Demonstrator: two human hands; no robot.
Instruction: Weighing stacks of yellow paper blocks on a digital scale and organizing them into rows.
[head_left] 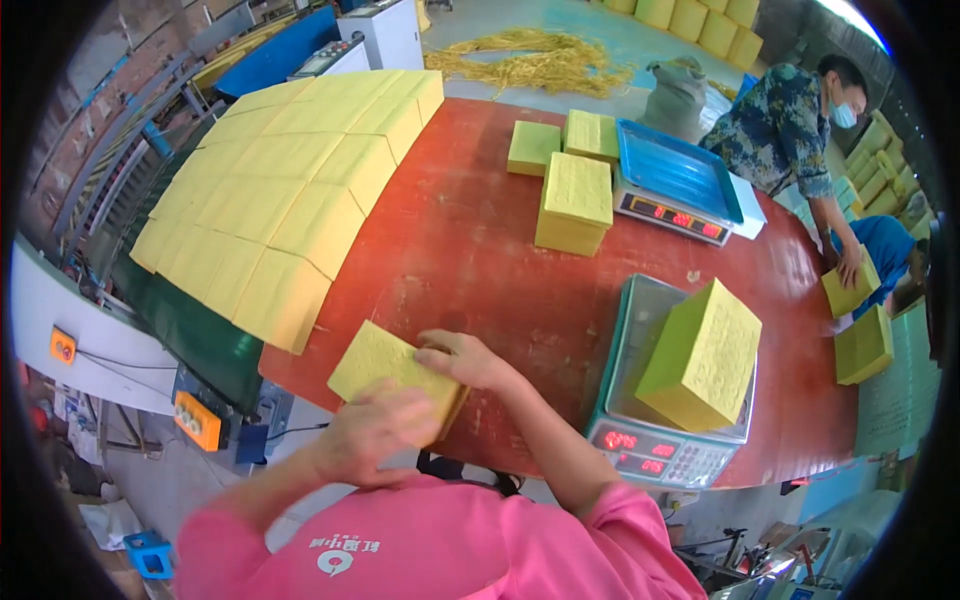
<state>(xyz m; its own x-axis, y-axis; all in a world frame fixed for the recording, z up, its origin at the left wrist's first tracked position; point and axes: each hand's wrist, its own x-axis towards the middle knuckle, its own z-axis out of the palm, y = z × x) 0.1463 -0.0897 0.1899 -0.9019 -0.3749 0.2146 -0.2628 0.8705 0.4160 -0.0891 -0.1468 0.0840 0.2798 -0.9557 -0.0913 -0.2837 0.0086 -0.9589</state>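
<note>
A stack of yellow paper lies tilted at the near edge of the red table, in front of my body. My right hand grips its right side, thumb on top and the other fingers partly hidden. Over the near left part of the stack is my left hand, slightly blurred, with its fingers stretched across the top. To the right, a larger yellow paper stack rests tilted on a digital scale with a lit red display.
Rows of yellow stacks cover the green conveyor on the left. Farther back on the red table stand several stacks and a second scale with a blue tray. A masked co-worker handles a yellow stack at the right.
</note>
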